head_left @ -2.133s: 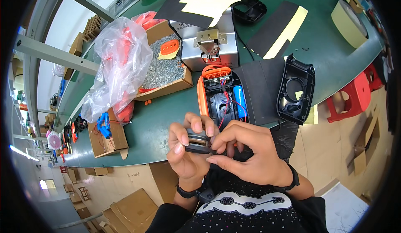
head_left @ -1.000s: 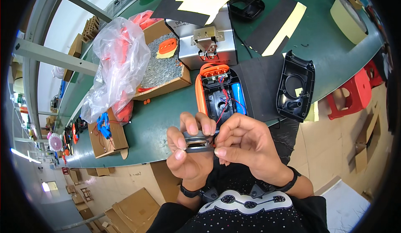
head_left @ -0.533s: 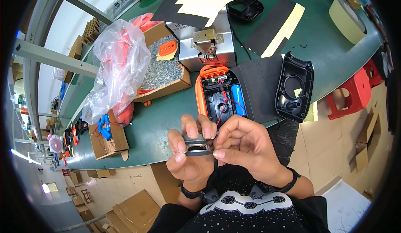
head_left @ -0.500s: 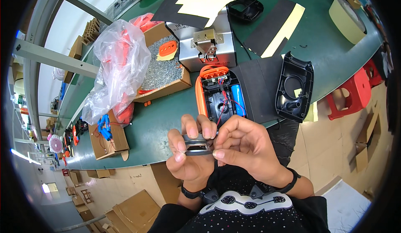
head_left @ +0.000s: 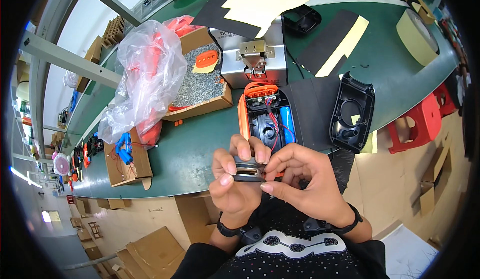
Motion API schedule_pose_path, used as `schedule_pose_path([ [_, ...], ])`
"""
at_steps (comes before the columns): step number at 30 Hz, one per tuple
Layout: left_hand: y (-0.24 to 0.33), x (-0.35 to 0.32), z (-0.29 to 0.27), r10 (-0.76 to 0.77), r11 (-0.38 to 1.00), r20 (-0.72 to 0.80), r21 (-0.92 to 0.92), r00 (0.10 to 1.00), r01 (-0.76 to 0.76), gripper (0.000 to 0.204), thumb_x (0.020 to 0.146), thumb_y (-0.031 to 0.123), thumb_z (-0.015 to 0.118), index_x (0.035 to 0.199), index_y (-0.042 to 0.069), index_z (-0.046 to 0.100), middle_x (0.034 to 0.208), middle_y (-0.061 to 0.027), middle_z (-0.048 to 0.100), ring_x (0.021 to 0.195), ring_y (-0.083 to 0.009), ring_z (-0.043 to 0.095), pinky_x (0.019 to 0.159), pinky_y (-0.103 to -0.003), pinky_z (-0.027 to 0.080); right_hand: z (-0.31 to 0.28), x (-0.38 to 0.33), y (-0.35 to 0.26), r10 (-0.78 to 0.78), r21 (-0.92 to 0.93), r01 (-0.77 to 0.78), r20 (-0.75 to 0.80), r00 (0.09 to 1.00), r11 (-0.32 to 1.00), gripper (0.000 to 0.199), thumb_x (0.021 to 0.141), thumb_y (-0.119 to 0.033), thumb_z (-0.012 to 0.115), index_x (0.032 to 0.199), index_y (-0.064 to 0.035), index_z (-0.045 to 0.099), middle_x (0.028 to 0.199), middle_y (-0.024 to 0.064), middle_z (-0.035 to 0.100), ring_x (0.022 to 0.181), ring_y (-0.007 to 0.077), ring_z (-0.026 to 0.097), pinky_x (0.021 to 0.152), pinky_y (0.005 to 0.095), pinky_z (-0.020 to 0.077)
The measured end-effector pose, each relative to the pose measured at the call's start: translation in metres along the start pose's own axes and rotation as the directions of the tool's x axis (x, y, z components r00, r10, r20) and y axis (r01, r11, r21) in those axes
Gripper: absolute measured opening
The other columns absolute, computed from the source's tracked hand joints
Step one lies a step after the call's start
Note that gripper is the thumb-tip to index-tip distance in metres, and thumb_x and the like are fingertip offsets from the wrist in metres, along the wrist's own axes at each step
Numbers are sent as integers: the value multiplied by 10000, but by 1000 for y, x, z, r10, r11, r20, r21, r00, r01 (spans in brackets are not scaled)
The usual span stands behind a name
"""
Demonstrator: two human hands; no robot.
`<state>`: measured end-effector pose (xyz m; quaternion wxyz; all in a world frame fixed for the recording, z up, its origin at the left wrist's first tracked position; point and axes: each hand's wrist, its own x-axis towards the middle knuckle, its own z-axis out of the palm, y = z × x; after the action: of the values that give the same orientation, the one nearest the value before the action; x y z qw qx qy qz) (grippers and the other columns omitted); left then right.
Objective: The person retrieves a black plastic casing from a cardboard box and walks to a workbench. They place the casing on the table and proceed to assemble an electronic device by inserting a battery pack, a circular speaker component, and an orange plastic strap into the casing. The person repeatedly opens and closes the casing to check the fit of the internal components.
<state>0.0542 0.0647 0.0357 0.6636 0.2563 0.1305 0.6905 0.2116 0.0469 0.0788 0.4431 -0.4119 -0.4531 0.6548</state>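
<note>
Between both hands, just above my lap and in front of the bench edge, is a small dark rounded part [head_left: 246,177] with a slot in its side and something shiny inside; its exact kind is unclear. My left hand [head_left: 231,191] pinches its left side, fingers on top and thumb below. On its right end the fingertips and thumb of my right hand [head_left: 310,179] are closed. Just beyond my hands lies an open orange-and-black device housing [head_left: 243,119] with red wires, a small circuit board and a blue cylindrical battery [head_left: 287,124].
An empty black shell [head_left: 352,111] lies right of the housing. Behind stand a silver machine [head_left: 232,71] and a cardboard box of screws [head_left: 197,84]. A plastic bag [head_left: 135,89] of orange parts and a box with blue batteries [head_left: 135,171] are left. Tape [head_left: 412,39] sits far right.
The view has shifted slightly. My hands keep hold of the dark part, which has tilted a little, and its slot now looks more open toward my right fingertips.
</note>
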Motion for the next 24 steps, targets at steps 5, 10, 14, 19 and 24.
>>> schedule_pose_path([
  [5,1,3,2,-17,999,8,-48,1000,17,149,869,269,656,877,180,537,1057,-77,514,1019,-299,524,888,-439,430,2,-1,-4,67,-89,-63,37,997,994,223,886,-9,809,1060,-15,669,871,61,758,660,53,670,555,219,481],
  [10,4,5,1,-21,999,11,-39,1000,21,140,870,273,659,889,187,551,1065,-68,528,1018,-292,522,872,-420,416,0,-3,-10,0,-155,1,7,1000,988,166,895,-20,806,1020,-4,698,846,68,754,629,69,658,550,231,487],
  [14,4,4,1,-27,999,-5,-30,1000,26,133,872,273,662,899,187,564,1072,-65,536,1020,-289,522,876,-417,415,5,-3,-8,-145,-228,137,-22,989,964,141,907,-31,803,1018,0,723,830,67,742,620,72,647,547,237,481],
  [19,6,3,-1,-19,1000,-5,-22,1000,19,129,876,273,661,903,186,569,1076,-63,539,1018,-287,521,883,-413,412,7,0,-1,-154,-189,147,-23,988,971,109,934,-40,777,1004,0,704,805,54,727,621,62,638,552,237,476],
  [24,9,5,2,-20,1000,-1,-9,1000,20,102,892,283,661,926,207,602,1065,-22,516,998,-239,461,893,-387,403,5,1,1,-28,-85,31,45,999,996,81,960,-41,746,986,-13,674,793,23,716,633,52,630,544,232,457],
])
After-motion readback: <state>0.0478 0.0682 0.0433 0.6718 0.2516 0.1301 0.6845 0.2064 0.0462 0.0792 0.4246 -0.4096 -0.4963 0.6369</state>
